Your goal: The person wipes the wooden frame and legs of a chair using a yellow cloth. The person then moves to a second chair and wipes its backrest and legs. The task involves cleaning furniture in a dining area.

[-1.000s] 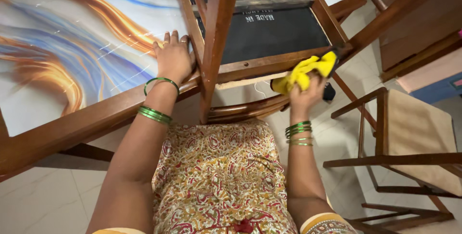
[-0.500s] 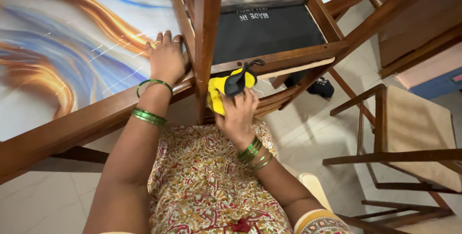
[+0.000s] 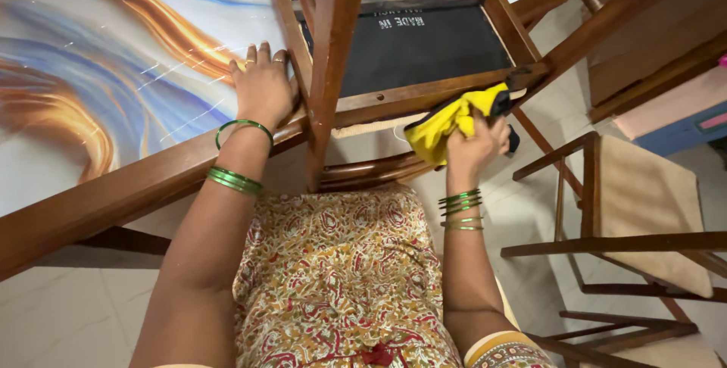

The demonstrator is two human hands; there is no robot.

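Observation:
An upturned wooden chair (image 3: pixel 424 92) lies on the table with its black underside facing up. My right hand (image 3: pixel 473 145) grips a yellow cloth (image 3: pixel 447 122) with a black part and presses it against the chair's front seat rail, toward the right end. My left hand (image 3: pixel 261 88) lies flat, fingers together, on the table top (image 3: pixel 113 73) right beside the chair's leg (image 3: pixel 329 57). The table top has a glossy swirl pattern in orange, blue and white inside a brown wooden frame (image 3: pixel 113 198). Green bangles sit on both wrists.
A second wooden chair (image 3: pixel 628 209) with a beige seat stands on the tiled floor (image 3: pixel 83 307) at the right. More brown wooden furniture (image 3: pixel 651 42) is at the upper right. My patterned dress (image 3: pixel 341 277) fills the lower middle.
My right hand with the yellow cloth has slid along the seat rail from near the chair's leg back toward the right end. My left hand has stayed on the table.

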